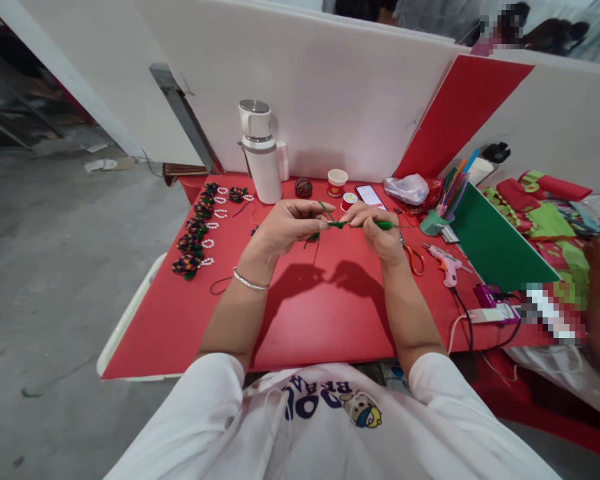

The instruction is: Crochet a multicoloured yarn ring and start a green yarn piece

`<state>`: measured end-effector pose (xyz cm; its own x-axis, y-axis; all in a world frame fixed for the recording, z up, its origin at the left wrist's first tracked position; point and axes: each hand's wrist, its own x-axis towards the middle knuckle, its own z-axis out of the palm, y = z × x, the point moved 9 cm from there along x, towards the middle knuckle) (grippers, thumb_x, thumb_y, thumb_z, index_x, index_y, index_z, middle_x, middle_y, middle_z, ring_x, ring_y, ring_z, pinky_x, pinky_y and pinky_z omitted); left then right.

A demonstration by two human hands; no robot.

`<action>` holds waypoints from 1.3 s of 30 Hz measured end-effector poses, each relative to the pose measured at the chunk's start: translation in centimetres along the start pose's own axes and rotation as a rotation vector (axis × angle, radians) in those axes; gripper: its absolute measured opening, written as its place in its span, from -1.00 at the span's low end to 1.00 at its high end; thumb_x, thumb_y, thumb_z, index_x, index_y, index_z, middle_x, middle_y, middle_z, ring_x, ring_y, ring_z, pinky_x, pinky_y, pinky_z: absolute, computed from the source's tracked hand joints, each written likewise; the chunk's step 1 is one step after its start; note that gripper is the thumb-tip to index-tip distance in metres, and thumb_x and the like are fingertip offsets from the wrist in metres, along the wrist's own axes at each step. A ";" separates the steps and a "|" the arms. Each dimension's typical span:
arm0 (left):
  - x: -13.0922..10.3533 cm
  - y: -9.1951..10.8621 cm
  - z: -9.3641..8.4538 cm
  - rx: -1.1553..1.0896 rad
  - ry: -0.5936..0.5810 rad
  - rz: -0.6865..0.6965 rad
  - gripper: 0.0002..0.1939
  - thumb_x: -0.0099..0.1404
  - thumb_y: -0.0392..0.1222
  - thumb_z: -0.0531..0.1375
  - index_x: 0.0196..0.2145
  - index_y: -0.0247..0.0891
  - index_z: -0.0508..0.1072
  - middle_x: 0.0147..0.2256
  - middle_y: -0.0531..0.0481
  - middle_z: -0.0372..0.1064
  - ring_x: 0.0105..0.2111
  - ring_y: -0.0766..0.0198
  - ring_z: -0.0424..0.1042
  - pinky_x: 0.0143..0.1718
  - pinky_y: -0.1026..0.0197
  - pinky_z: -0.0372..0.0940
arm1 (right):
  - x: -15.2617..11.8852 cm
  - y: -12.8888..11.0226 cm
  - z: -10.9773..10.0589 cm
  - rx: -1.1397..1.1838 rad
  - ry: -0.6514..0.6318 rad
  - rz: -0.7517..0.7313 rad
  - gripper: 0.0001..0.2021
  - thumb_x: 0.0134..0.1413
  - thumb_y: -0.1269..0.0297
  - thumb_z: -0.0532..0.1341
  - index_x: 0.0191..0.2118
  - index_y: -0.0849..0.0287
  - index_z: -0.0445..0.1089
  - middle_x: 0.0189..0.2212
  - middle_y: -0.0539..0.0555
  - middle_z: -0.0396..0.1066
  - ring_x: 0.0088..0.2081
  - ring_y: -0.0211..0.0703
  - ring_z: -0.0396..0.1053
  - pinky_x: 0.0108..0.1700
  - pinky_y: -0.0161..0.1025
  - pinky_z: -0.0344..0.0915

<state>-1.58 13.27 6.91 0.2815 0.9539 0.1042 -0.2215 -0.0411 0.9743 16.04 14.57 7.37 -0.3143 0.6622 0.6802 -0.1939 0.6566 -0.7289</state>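
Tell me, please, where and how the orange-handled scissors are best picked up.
Take the scissors probably by the orange loops, from the person's near side: those loops lie toward the person, while the blades point away, beside the right hand.

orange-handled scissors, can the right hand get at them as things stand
Probably yes: the orange-handled scissors lie on the red table close beside the right hand, and nothing seems to cover their handles. That hand holds a green-handled hook, though, so it may need freeing first.
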 end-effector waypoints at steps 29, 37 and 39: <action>0.1 -0.2 0.7 -0.017 -0.025 -0.032 -0.59 -0.06 -0.27 0.53 -0.18 -0.32 0.73 -0.51 0.07 0.47 -0.66 0.52 0.16 -0.65 0.33 0.01 | 0.1 0.8 -0.1 0.197 0.018 0.076 -0.70 0.27 -0.12 0.37 -0.29 -0.02 0.67 -0.29 0.07 0.66 -0.23 -0.11 0.56 -0.14 -0.12 0.48; 0.2 -0.4 0.8 0.001 -0.018 -0.022 -0.56 -0.07 -0.24 0.55 -0.17 -0.33 0.72 -0.49 0.05 0.47 -0.64 0.49 0.22 -0.65 0.34 0.03 | 0.1 0.9 -0.1 0.207 0.019 0.072 -0.71 0.25 -0.11 0.39 -0.30 -0.03 0.68 -0.28 0.07 0.67 -0.25 -0.11 0.56 -0.13 -0.12 0.49; 0.3 -0.5 0.8 -0.005 -0.024 -0.024 -0.57 -0.07 -0.25 0.55 -0.17 -0.32 0.73 -0.49 0.05 0.47 -0.64 0.50 0.23 -0.66 0.34 0.00 | 0.1 0.8 0.0 0.196 0.013 0.067 -0.70 0.25 -0.12 0.38 -0.30 -0.02 0.67 -0.29 0.07 0.67 -0.22 -0.09 0.58 -0.13 -0.11 0.50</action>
<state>-0.60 13.31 6.60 0.3091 0.9472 0.0855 -0.2194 -0.0164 0.9755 15.89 15.21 6.84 -0.3206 0.7073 0.6300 -0.3508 0.5292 -0.7726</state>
